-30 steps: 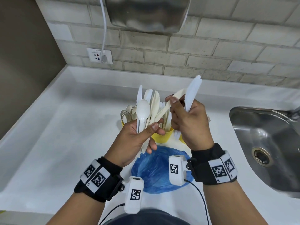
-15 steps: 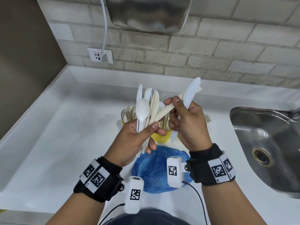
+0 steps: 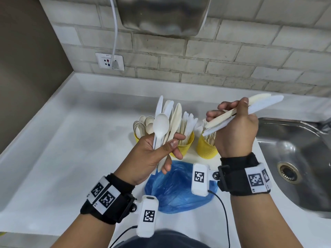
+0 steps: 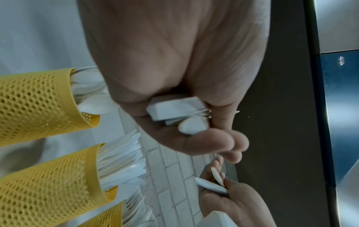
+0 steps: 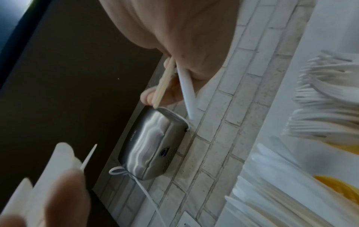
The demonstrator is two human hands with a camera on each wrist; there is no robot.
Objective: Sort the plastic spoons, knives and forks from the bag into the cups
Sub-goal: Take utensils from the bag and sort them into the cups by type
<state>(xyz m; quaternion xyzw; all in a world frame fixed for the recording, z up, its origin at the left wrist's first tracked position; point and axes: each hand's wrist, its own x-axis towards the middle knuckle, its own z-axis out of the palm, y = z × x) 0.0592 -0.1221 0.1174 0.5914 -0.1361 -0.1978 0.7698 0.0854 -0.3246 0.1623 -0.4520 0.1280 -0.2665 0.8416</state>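
Left hand (image 3: 152, 156) is gripping a fanned bundle of cutlery (image 3: 166, 122) by the handles, thumb pressing across the front: smooth white spoon foremost, serrated white and cream knives behind, all standing near upright with tips pointing at the brick wall. Right hand (image 3: 234, 126) is pinching two flat knives (image 3: 250, 108), one cream and one white, their long axis lying near level, blade tips pointing right toward the steel sink (image 3: 295, 158). Three yellow perforated cups (image 3: 206, 147) are standing on the white counter (image 3: 62, 140), holding spoons, knives and forks in turn from the left. Crumpled blue bag (image 3: 172, 190) is lying just in front of them.
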